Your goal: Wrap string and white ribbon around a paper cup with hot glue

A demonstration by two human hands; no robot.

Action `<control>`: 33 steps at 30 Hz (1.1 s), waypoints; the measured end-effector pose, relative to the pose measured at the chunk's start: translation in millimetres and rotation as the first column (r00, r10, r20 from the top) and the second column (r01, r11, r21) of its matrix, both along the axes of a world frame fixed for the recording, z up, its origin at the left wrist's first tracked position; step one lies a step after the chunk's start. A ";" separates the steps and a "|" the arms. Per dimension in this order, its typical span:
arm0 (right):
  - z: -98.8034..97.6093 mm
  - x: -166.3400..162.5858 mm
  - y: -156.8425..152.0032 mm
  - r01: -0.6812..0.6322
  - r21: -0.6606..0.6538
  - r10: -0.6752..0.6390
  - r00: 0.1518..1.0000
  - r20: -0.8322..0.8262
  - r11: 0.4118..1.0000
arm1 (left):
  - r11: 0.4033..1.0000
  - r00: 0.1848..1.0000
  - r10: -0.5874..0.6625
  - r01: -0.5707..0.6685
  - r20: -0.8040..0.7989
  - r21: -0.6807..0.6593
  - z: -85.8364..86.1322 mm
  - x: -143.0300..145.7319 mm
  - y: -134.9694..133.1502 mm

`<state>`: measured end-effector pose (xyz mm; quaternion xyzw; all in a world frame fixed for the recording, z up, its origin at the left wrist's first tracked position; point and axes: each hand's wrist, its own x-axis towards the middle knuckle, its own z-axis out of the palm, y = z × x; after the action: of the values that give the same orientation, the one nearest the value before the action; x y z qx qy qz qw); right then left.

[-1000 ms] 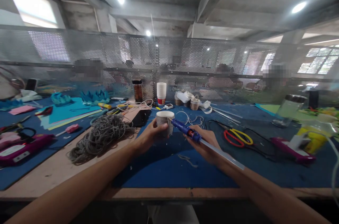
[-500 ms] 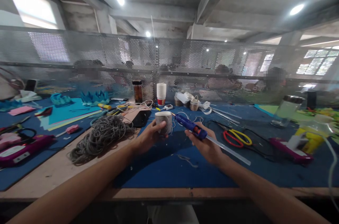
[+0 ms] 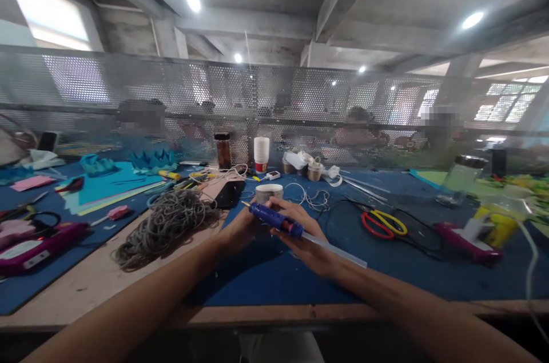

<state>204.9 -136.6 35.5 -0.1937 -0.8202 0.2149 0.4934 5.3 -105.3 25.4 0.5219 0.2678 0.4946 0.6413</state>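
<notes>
At the middle of the bench my left hand [image 3: 239,232] is closed round a small whitish-grey cup [image 3: 269,190], its rim facing up. Most of the cup's side is hidden behind my hands and the tool. My right hand [image 3: 309,237] grips a blue glue gun [image 3: 274,218], whose nozzle points left across the front of the cup. A long clear glue stick [image 3: 338,250] juts from the gun's rear. The right fingertips reach close to the cup; whether they touch it I cannot tell. Thin white cord [image 3: 316,198] lies loose just behind.
A heap of grey cord [image 3: 165,226] lies left, near a black phone [image 3: 229,195]. Scissors [image 3: 381,223] with red and yellow handles lie right. Stacked paper cups [image 3: 261,154], a dark jar [image 3: 222,151] and cord-wrapped cups [image 3: 315,171] stand behind, before a mesh screen [image 3: 274,94].
My right hand has moved left with the glue gun, which now passes in front of the cup. The cup stays in my left hand, more covered than before.
</notes>
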 end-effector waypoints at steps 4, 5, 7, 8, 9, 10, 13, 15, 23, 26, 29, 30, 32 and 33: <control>2.1 2.9 -3.1 0.022 -0.015 -0.023 0.999 -0.035 1.000 | 0.999 1.000 0.015 -0.014 0.021 -0.053 1.5 -0.7 -2.7; 2.6 3.9 -3.4 0.038 -0.010 -0.038 0.998 -0.050 0.999 | 0.998 1.000 0.025 -0.024 0.014 -0.065 1.6 -0.7 -3.0; 2.3 5.8 -3.0 0.062 -0.001 -0.062 0.997 -0.056 0.998 | 0.997 1.000 0.031 -0.030 0.006 -0.077 1.9 0.1 -3.1; 1.5 6.6 -2.3 0.063 0.001 -0.063 0.997 -0.040 0.998 | 0.996 1.000 0.023 -0.022 0.009 -0.081 2.3 0.9 -3.2; 0.3 7.2 -1.3 0.060 0.004 -0.060 0.998 -0.014 0.998 | 0.996 1.000 0.016 -0.015 0.014 -0.083 3.0 2.0 -3.3; -1.0 7.7 -0.2 0.054 0.014 -0.054 0.998 0.018 0.998 | 0.996 1.000 0.012 -0.011 0.018 -0.084 3.9 3.1 -3.5; -4.6 8.7 3.4 0.014 0.071 -0.022 0.993 0.112 0.997 | 0.996 1.000 0.003 -0.001 0.020 -0.085 6.8 5.9 -3.7; -6.5 9.5 5.9 -0.020 0.109 0.004 0.990 0.142 0.994 | 0.996 1.000 -0.004 0.006 0.027 -0.091 7.3 6.1 -2.7; -13.3 9.8 11.5 -0.102 0.160 0.069 0.978 0.197 0.982 | 0.998 0.999 -0.047 0.046 -0.016 -0.050 6.7 3.3 -3.2; -15.0 8.3 11.4 -0.133 0.144 0.101 0.972 0.210 0.981 | 0.999 0.997 0.010 -0.014 -0.074 -0.048 11.5 4.8 -6.5; -15.3 9.4 10.9 -0.144 0.138 0.117 0.976 0.184 0.980 | 0.994 0.991 0.094 -0.099 -0.099 -0.051 14.0 6.0 -6.9; -14.7 10.6 10.2 -0.140 0.132 0.116 0.978 0.176 0.981 | 0.991 0.990 0.109 -0.115 -0.092 -0.063 13.9 6.1 -6.3; -12.7 13.9 8.1 -0.096 0.108 0.080 0.986 0.146 0.989 | 0.986 0.990 0.124 -0.130 -0.062 -0.104 12.5 5.3 -4.5; -11.6 15.7 6.8 -0.057 0.087 0.046 0.991 0.123 0.995 | 0.984 0.991 0.127 -0.132 -0.049 -0.117 11.4 4.4 -3.5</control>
<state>220.7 -129.9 24.0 -0.1626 -0.8623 0.1780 0.4454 9.7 -108.8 36.9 0.4740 0.3437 0.5075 0.6322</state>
